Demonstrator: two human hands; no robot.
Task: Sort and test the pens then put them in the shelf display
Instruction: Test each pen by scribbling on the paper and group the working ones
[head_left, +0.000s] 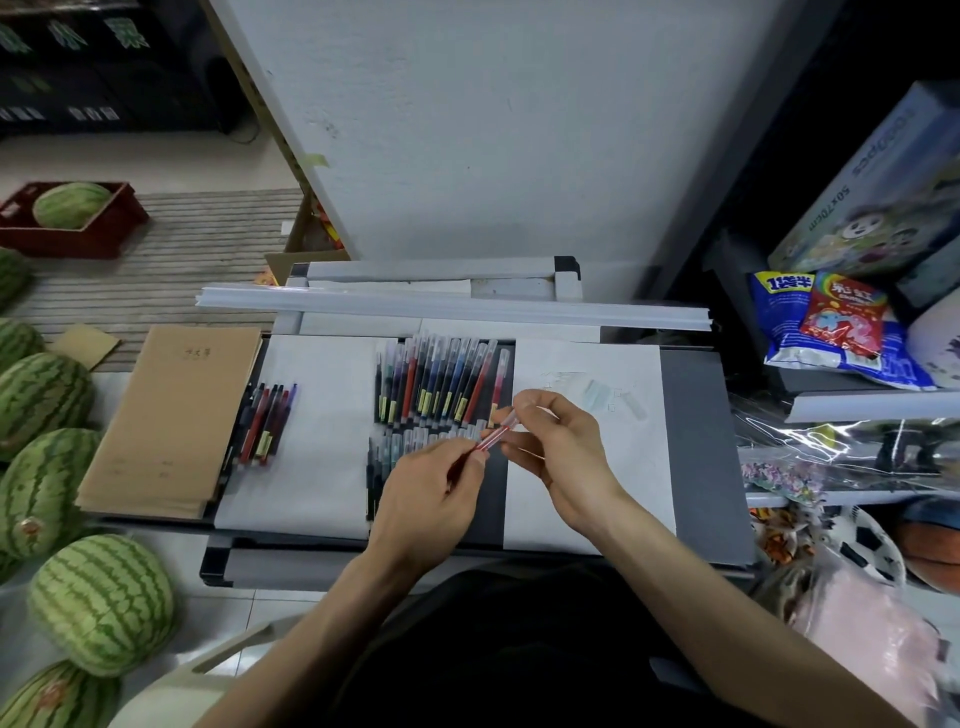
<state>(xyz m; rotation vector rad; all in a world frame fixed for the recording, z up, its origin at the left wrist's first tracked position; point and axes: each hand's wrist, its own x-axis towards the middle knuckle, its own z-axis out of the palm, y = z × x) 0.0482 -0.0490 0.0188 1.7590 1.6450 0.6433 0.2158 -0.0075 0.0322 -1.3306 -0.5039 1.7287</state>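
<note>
Both hands, left (431, 493) and right (561, 452), pinch one red pen (493, 436).

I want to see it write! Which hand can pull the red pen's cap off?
Probably right: the right hand pinches the red pen at its clear cap end, while the left hand grips the barrel.

The person wears black clothing (519, 649) across the lap, and both forearms (322, 623) are bare.

Bare forearms reach forward, hands nearly touching. The left hand (431, 493) pinches one end of a red pen (496, 435); the right hand (558, 452), fingers curled, pinches the other.
</note>
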